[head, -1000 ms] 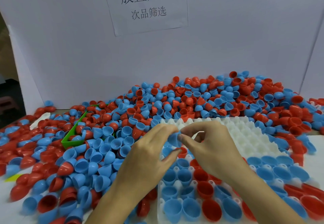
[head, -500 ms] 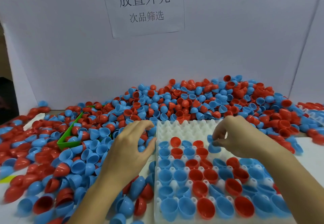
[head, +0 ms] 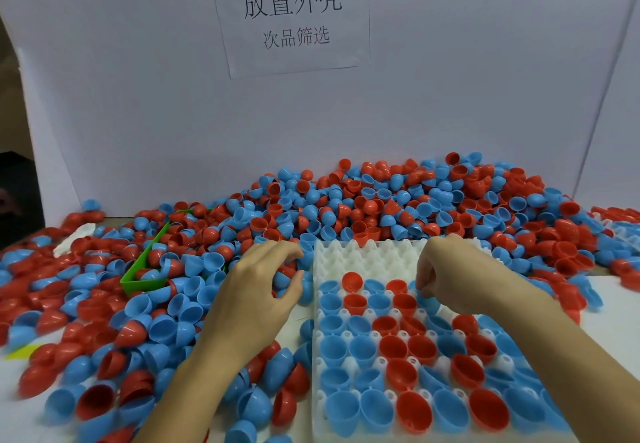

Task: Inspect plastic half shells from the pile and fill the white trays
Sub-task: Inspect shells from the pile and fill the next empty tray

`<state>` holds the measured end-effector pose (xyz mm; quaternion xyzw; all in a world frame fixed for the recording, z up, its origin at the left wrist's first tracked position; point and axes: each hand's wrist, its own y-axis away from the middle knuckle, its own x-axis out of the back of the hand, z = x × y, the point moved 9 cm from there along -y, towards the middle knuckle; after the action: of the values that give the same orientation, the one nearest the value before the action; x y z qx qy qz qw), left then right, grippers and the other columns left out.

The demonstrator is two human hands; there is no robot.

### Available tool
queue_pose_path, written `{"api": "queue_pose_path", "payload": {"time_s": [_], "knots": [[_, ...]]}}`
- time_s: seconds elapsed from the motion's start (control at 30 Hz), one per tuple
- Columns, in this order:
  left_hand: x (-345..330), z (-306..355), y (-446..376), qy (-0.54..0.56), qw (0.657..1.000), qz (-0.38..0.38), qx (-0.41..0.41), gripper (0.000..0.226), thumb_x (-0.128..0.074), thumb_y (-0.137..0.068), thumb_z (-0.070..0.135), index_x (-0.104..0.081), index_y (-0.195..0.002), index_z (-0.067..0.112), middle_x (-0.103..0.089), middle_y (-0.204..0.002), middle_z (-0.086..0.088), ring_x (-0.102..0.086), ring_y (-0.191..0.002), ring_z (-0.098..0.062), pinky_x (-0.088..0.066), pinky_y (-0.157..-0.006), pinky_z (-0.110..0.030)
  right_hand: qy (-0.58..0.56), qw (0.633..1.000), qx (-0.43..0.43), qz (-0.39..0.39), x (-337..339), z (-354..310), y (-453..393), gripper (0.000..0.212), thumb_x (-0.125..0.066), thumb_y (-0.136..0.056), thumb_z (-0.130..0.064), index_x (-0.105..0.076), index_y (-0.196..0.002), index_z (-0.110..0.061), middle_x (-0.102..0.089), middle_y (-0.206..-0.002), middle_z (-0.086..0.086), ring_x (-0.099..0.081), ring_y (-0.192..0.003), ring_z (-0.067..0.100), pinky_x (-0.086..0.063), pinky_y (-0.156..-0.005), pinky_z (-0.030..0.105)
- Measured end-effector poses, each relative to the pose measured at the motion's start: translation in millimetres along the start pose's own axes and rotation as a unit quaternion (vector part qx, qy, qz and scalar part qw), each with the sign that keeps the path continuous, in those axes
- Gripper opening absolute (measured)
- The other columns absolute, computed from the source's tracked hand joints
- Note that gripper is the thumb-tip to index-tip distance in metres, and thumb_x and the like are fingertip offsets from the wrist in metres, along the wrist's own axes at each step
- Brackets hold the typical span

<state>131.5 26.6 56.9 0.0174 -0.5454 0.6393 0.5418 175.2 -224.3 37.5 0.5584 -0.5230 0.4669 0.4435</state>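
Reaching over the pile (head: 194, 269) just left of the white tray (head: 367, 255), the left hand (head: 259, 290) hovers with fingers loosely curled, holding nothing; shells lie right under its fingertips; rightward, the right hand (head: 446, 276) sits curled over the tray's upper filled row, seemingly pinching a blue shell (head: 427, 302), though I cannot tell for sure; empty pockets wait just beyond.

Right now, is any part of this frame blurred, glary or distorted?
Head view: even, soft light, no harsh glare; wide-angle bending shows in the backboard edges; shells at far left smear with blur, the tray and sign read sharp; the left hand looks slightly soft.
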Motion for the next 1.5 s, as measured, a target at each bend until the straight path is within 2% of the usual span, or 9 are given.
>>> {"api": "queue_pose_path", "payload": {"time_s": [0.23,0.43,0.63,0.77,0.87,1.03,1.13,1.33,1.5], "knots": [[13.6,-24.4,-2.0,0.02,0.997,0.038,0.07,0.015,-0.073,-0.087,0.007,-0.069,-0.091,0.021,-0.066,-0.086,0.017,-0.061,-0.09,-0.001,-0.045,-0.074,-0.005,-0.039,0.999,-0.023,-0.008,-8.6,6.0,-8.1,0.016,-0.074,-0.084,0.0,-0.08,-0.087,-0.015,-0.074,-0.079,-0.002,-0.069,-0.071,0.011,-0.062,-0.072,0.029],[5.9,-30.7,-0.8,0.025,0.995,0.021,0.091,0.011,-0.072,-0.088,0.005,-0.072,-0.087,0.016,-0.069,-0.082,0.013,-0.061,-0.088,0.0,-0.044,-0.073,-0.005,-0.037,0.999,-0.026,-0.004,-9.2,6.4,-9.2,0.017,-0.074,-0.083,0.0,-0.079,-0.083,-0.017,-0.072,-0.075,-0.004,-0.068,-0.068,0.011,-0.062,-0.07,0.028],[-1.7,-35.3,0.5,0.032,0.993,-0.013,0.111,0.013,-0.071,-0.088,0.007,-0.073,-0.081,0.018,-0.07,-0.078,0.011,-0.064,-0.08,-0.006,-0.05,-0.073,-0.015,-0.049,0.999,-0.016,0.016,-9.4,8.3,-2.3,0.022,-0.073,-0.082,0.003,-0.078,-0.082,-0.018,-0.071,-0.078,-0.006,-0.068,-0.069,0.009,-0.061,-0.067,0.025],[-4.0,-36.0,0.6,0.025,0.993,-0.022,0.116,0.014,-0.072,-0.088,0.009,-0.073,-0.081,0.02,-0.069,-0.079,0.012,-0.064,-0.082,-0.006,-0.05,-0.073,-0.014,-0.035,0.999,-0.012,0.026,-6.5,10.4,3.6,0.023,-0.075,-0.082,0.0,-0.077,-0.084,-0.022,-0.069,-0.081,-0.008,-0.064,-0.069,0.006,-0.051,-0.056,0.015],[-10.1,-34.4,1.5,0.027,0.991,-0.061,0.112,0.015,-0.072,-0.087,0.008,-0.074,-0.083,0.022,-0.07,-0.082,0.014,-0.062,-0.086,-0.004,-0.049,-0.077,-0.014,-0.026,0.999,-0.008,0.032,-4.2,10.0,6.6,0.023,-0.074,-0.084,-0.002,-0.078,-0.094,-0.022,-0.069,-0.086,-0.008,-0.062,-0.07,0.005,-0.046,-0.054,0.013],[-39.5,-31.2,16.6,0.026,0.963,-0.242,0.118,0.025,-0.068,-0.09,0.017,-0.067,-0.095,0.042,-0.067,-0.091,0.024,-0.055,-0.097,0.004,-0.041,-0.079,-0.008,-0.041,0.996,0.007,0.083,5.7,4.9,14.9,0.028,-0.071,-0.091,-0.016,-0.069,-0.116,-0.029,-0.061,-0.089,-0.012,-0.058,-0.079,0.006,-0.046,-0.069,0.019],[-53.1,-30.2,27.6,0.02,0.938,-0.324,0.124,0.033,-0.067,-0.091,0.021,-0.057,-0.109,0.047,-0.064,-0.103,0.025,-0.05,-0.107,0.006,-0.039,-0.082,-0.011,-0.054,0.99,0.021,0.13,15.5,0.0,23.3,0.027,-0.065,-0.095,-0.02,-0.067,-0.12,-0.03,-0.066,-0.097,-0.009,-0.057,-0.08,0.007,-0.051,-0.077,0.023],[-59.3,-26.2,31.2,0.035,0.937,-0.325,0.126,0.039,-0.07,-0.092,0.026,-0.043,-0.102,0.052,-0.062,-0.106,0.02,-0.051,-0.103,0.006,-0.039,-0.08,-0.012,-0.037,0.979,0.033,0.197,24.1,-9.7,36.7,0.027,-0.058,-0.098,-0.024,-0.065,-0.122,-0.034,-0.064,-0.107,-0.01,-0.058,-0.093,0.01,-0.056,-0.079,0.031],[-47.0,-31.0,23.9,0.016,0.95,-0.288,0.122,0.038,-0.071,-0.091,0.022,-0.044,-0.102,0.046,-0.059,-0.103,0.019,-0.053,-0.098,0.002,-0.044,-0.078,-0.015,-0.03,0.975,0.042,0.215,22.4,-15.5,38.4,0.026,-0.056,-0.098,-0.026,-0.066,-0.121,-0.036,-0.066,-0.108,-0.012,-0.054,-0.086,0.006,-0.051,-0.072,0.022]]}}
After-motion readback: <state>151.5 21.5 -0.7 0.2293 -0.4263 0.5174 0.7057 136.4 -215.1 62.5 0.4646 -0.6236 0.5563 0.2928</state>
